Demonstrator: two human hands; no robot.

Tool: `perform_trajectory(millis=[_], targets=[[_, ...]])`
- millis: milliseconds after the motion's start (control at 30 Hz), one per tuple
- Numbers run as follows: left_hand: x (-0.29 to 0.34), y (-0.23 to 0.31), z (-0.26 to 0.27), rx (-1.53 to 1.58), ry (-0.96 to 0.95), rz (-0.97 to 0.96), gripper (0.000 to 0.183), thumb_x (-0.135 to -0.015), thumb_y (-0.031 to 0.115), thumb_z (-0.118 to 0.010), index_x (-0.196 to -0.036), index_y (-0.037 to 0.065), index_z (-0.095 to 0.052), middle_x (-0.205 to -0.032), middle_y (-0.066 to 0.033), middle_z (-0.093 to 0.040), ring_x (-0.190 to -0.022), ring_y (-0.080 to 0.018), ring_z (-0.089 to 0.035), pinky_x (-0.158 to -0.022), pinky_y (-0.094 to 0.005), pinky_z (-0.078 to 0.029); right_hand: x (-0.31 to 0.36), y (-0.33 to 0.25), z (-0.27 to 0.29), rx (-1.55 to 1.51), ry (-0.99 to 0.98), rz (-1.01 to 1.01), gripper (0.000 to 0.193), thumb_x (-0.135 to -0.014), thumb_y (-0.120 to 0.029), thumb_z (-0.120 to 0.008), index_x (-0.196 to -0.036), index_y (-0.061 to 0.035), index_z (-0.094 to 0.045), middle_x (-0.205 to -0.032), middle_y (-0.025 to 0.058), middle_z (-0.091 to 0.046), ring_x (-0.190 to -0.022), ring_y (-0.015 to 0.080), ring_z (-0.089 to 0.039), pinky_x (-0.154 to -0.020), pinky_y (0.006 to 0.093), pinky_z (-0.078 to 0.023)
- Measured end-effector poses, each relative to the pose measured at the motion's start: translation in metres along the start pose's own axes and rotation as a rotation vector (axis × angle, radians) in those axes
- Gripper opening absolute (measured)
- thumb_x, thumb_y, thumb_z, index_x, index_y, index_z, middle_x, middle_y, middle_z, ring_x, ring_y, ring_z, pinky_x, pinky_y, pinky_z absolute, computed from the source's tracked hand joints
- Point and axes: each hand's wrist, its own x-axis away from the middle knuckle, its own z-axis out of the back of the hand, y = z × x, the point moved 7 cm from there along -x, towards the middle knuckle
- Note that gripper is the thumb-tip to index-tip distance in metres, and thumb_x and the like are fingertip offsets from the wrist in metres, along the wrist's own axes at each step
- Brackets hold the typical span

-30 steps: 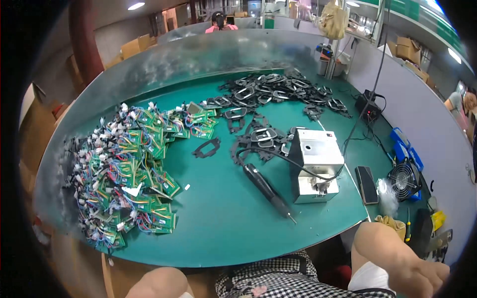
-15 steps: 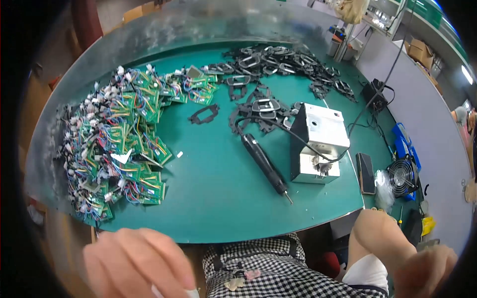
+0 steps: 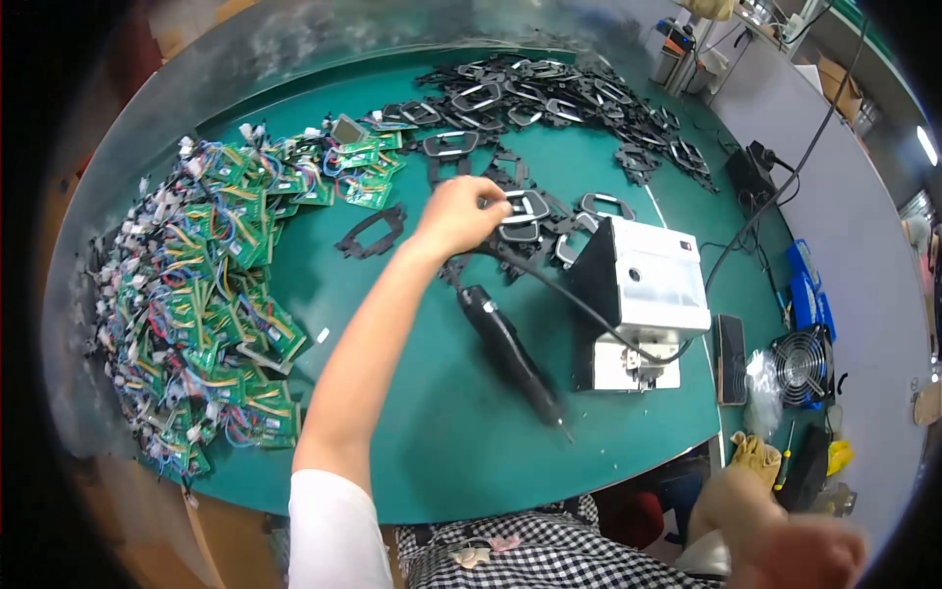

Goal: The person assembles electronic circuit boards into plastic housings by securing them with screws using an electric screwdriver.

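My left hand (image 3: 463,213) reaches over the green table to a small heap of black plastic frames. Its thumb and forefinger are closed on the edge of a black plastic frame with a silvery inner rim (image 3: 528,204). Just nearer lies a black electric screwdriver (image 3: 510,353), its bit pointing toward me and its cord running right. Low at the right, my right hand (image 3: 810,552) hangs off the table edge, smeared by motion, so its fingers cannot be made out. A single black frame (image 3: 371,233) lies left of my left hand.
Many green circuit boards with coloured wires (image 3: 231,294) cover the left side. More black frames (image 3: 549,93) are piled at the back. A white metal box, seemingly a screw feeder (image 3: 653,280), stands at right. Beyond it lie a phone (image 3: 729,358) and a small fan (image 3: 800,365).
My left hand has gone from the near left edge out to the frames and closed on one. My right hand stays low at the right, moved slightly. The view has shifted a little.
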Motion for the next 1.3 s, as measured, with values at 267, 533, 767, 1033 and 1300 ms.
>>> perform_trajectory(millis=[267, 533, 767, 1033, 1300], targets=[[-0.015, -0.020, -0.076, -0.485, -0.365, 0.005, 0.029, -0.072, 0.028, -0.067, -0.097, 0.015, -0.063, -0.106, -0.0070, -0.057, -0.104, -0.0254, -0.053, -0.091, -0.0449, -0.035, 0.237, 0.011, -0.103, -0.042, -1.335, -1.375, 0.066, -0.068, -0.005, -0.064, -0.128, -0.0020, -0.037, -0.118, 0.0224, -0.043, -0.094, 0.0367, -0.051, -0.076, 0.0393, -0.048], [0.072, -0.005, 0.097, -0.159, 0.646, -0.125, 0.017, -0.085, 0.006, -0.043, -0.095, 0.002, -0.058, -0.087, -0.0143, -0.064, -0.075, -0.0296, -0.062, -0.064, -0.0356, -0.047, 0.302, 0.028, -0.121, 0.308, -1.522, -1.352, 0.075, -0.063, -0.001, -0.059, -0.131, 0.0039, -0.028, -0.089, 0.0200, -0.050, -0.079, 0.0353, -0.055, -0.065, 0.0406, -0.051], [0.205, -0.004, 0.019, 0.008, -0.023, 0.108, 0.021, -0.084, 0.010, -0.050, -0.102, 0.003, -0.059, -0.072, -0.0100, -0.056, -0.068, -0.0264, -0.053, -0.064, -0.0331, -0.042, 0.179, 0.048, -0.038, -0.143, -0.453, -1.701, 0.084, -0.057, -0.002, -0.063, -0.133, -0.0042, -0.028, -0.092, 0.0112, -0.050, -0.080, 0.0245, -0.055, -0.069, 0.0353, -0.048], [0.238, 0.123, -0.082, -0.070, 0.034, -0.357, 0.016, -0.068, 0.006, -0.065, -0.084, 0.008, -0.063, -0.082, -0.0072, -0.056, -0.078, -0.0276, -0.055, -0.068, -0.0390, -0.045, 0.096, 0.004, 0.081, -0.251, 0.245, -1.342, 0.071, -0.074, -0.003, -0.054, -0.138, -0.0105, -0.023, -0.089, 0.0080, -0.043, -0.074, 0.0174, -0.045, -0.069, 0.0313, -0.039], [0.241, 0.160, -0.200, -0.193, -0.426, -0.360, 0.008, -0.071, 0.006, -0.058, -0.079, 0.007, -0.057, -0.081, -0.0105, -0.055, -0.082, -0.0282, -0.057, -0.066, -0.0405, -0.049, 0.107, -0.015, 0.105, -0.253, 0.411, -1.361, 0.070, -0.077, -0.001, -0.052, -0.138, -0.0087, -0.019, -0.085, 0.0105, -0.049, -0.070, 0.0203, -0.053, -0.063, 0.0361, -0.045]])
